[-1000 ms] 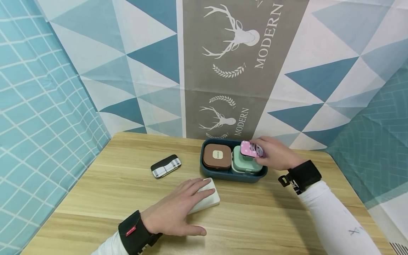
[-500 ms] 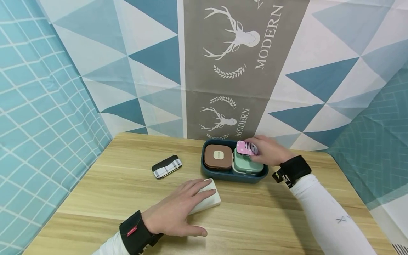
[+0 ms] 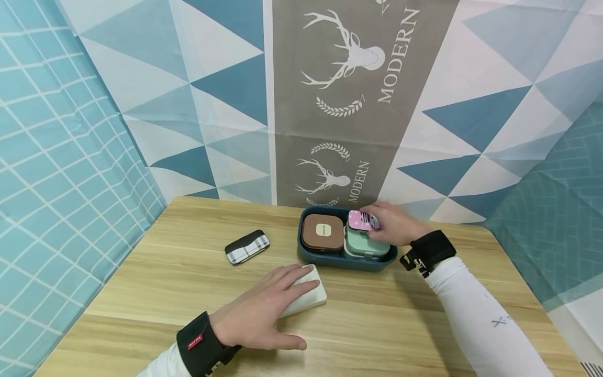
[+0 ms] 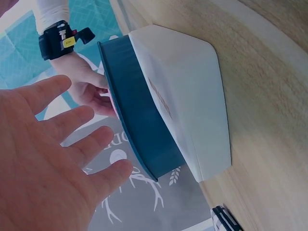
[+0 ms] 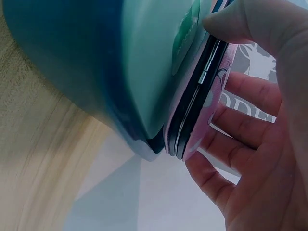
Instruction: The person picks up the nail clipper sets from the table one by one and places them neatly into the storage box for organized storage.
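My right hand (image 3: 398,224) holds a small pink patterned hinged case (image 3: 363,221) at its edges, thumb on one side and fingers on the other. The case lies close over the green square box (image 3: 366,245) in the right half of the dark blue tray (image 3: 346,261). In the right wrist view, a metal hinge and black sides show on the pink case (image 5: 197,106). My left hand (image 3: 264,309), its fingers outstretched, is over a white box (image 3: 308,299). From the left wrist, the palm side (image 4: 48,163) appears beside that white box (image 4: 187,96).
A brown square box (image 3: 322,232) with a cream label sits in the tray's left half. Left of the tray, a black and white plaid case (image 3: 247,246) lies on the wooden table (image 3: 165,272). Patterned cloth (image 3: 235,157) hangs behind the table.
My right hand has moved slightly left with the pink case, which now lies nearer the brown box. The left hand keeps its place over the white box.
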A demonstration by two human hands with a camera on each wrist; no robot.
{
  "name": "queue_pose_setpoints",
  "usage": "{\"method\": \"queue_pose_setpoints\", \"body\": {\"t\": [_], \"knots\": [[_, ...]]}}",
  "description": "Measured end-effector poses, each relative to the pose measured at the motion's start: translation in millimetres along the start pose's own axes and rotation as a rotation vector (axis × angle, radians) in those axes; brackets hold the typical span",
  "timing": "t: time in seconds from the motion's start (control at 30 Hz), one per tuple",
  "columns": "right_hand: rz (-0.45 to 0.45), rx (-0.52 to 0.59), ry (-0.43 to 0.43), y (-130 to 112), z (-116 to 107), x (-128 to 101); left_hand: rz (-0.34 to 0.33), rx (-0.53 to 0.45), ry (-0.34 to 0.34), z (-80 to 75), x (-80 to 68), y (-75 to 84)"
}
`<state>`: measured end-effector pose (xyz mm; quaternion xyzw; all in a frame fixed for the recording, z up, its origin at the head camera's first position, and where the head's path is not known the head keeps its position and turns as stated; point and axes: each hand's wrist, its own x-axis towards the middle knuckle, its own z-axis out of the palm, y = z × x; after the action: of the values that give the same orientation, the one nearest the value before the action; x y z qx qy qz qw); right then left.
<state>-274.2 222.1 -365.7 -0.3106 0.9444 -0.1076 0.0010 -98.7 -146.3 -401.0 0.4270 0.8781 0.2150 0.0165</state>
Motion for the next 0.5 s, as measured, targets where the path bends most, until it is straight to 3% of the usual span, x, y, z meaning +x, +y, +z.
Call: {"method": "queue_pose_setpoints", "body": {"t": [0.5], "knots": [[-0.002,0.001,-0.011,-3.4,1.4,3.2,0.003,0.000,-0.003,-0.3,-0.3,-0.6]]}}
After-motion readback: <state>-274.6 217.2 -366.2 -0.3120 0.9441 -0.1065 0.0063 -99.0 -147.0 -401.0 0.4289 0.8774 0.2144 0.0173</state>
